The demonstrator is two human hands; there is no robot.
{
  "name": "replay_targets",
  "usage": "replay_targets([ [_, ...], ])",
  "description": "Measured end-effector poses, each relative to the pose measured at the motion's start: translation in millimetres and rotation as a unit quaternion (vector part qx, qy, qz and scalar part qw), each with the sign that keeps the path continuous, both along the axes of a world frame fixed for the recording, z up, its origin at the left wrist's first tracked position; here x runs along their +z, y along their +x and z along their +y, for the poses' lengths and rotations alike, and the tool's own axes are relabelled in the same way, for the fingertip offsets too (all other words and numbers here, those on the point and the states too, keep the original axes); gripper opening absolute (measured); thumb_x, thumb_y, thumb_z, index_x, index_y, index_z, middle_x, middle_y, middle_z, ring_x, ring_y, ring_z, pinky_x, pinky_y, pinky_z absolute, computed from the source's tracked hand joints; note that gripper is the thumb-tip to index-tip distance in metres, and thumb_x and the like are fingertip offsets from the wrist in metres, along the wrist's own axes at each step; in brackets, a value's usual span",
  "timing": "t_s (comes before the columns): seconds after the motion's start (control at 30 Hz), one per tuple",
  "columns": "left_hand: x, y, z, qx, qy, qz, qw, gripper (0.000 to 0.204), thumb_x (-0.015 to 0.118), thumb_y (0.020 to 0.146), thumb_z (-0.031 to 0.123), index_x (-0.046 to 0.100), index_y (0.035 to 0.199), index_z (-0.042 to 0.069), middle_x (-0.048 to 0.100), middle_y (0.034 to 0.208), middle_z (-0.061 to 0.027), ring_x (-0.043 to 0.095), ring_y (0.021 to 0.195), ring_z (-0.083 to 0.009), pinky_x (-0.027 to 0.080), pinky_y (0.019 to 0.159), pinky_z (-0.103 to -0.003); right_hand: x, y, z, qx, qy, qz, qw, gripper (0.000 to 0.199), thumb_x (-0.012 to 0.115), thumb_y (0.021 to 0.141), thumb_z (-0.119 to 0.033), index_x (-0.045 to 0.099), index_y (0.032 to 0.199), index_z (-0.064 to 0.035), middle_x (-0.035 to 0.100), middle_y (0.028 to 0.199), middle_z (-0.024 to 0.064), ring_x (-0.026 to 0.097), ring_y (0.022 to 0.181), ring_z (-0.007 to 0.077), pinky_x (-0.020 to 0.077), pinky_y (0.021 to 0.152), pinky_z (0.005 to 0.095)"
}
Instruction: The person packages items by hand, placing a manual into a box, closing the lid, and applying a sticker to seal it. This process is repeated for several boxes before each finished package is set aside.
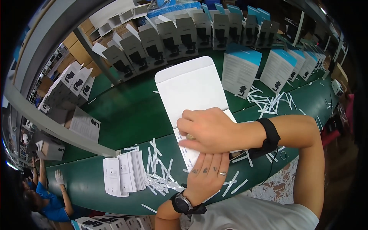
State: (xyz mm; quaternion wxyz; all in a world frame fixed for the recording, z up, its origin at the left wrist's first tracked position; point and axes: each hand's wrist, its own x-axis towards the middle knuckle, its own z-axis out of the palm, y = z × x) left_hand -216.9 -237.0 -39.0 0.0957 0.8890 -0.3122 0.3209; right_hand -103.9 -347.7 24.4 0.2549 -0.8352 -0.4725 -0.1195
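Right hand (211,130): curling fingers over white carton (193,92); cannot tell whether clamping.
Left hand (205,180): holding fingers together at carton's near end; grip unclear.

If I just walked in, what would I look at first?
Probably the white box in the middle, flap open, with the right hand and left hand at its near end. Then the grey boxes lined up behind, and white strips scattered left and right on the green table.

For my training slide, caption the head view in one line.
Right hand and left hand together at an open white carton, beside paper strips and stacked leaflets on a green bench.
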Motion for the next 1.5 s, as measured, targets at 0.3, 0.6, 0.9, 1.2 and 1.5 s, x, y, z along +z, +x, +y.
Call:
replay_targets([
  [0.3,-1.4,-3.6,-1.7,0.016,0.001,0.006,1.000,0.036,0.052,0.091,0.013,0.064,0.122,0.000,0.065,0.123,-0.0157,0.062,0.117,-0.0272,0.044,0.104,-0.037,14.8,3.8,-11.6,0.053,0.119,0.235,0.963,0.022,0.079,0.081,-0.020,0.062,0.088,-0.0077,0.065,0.091,0.0031,0.064,0.080,0.0140,0.0508,0.069,0.0251],
  [0.6,3.4,-1.8,0.6,0.024,0.007,0.030,0.999,0.043,0.066,0.083,0.015,0.063,0.124,0.002,0.062,0.131,-0.0141,0.058,0.125,-0.0278,0.040,0.107,-0.039,21.4,29.1,-78.4,-0.116,0.151,0.090,0.977,0.026,0.078,0.082,-0.020,0.059,0.095,-0.0079,0.062,0.084,0.0020,0.060,0.074,0.0122,0.0478,0.067,0.0272],
  [0.9,2.9,-0.4,-3.1,0.014,-0.006,0.020,1.000,0.033,0.063,0.091,0.018,0.066,0.119,0.000,0.065,0.123,-0.0141,0.062,0.116,-0.0262,0.045,0.102,-0.037,-0.2,9.1,2.3,-0.041,-0.062,-0.050,0.996,0.023,0.069,0.086,-0.032,0.058,0.083,-0.0128,0.060,0.075,0.0038,0.064,0.069,0.0242,0.0494,0.056,0.0362],
  [1.2,4.5,-3.3,6.0,-0.023,-0.023,0.031,0.999,0.034,0.063,0.090,0.017,0.065,0.120,0.001,0.065,0.124,-0.0133,0.063,0.115,-0.0256,0.046,0.101,-0.036,24.5,7.1,-6.5,0.078,0.046,0.182,0.979,0.031,0.075,0.085,-0.031,0.053,0.090,-0.0102,0.058,0.081,0.0040,0.063,0.071,0.0187,0.0482,0.058,0.0348],
  [1.5,18.0,-3.8,10.1,-0.019,-0.008,0.053,0.998,0.037,0.065,0.086,0.016,0.064,0.121,0.003,0.063,0.129,-0.0134,0.062,0.119,-0.0267,0.047,0.100,-0.037,47.6,51.5,-146.5,-0.119,-0.411,0.185,0.885,0.081,0.079,0.062,-0.070,0.064,0.107,-0.0047,0.070,0.095,0.0135,0.068,0.083,0.0342,0.0528,0.068,0.0349],
])
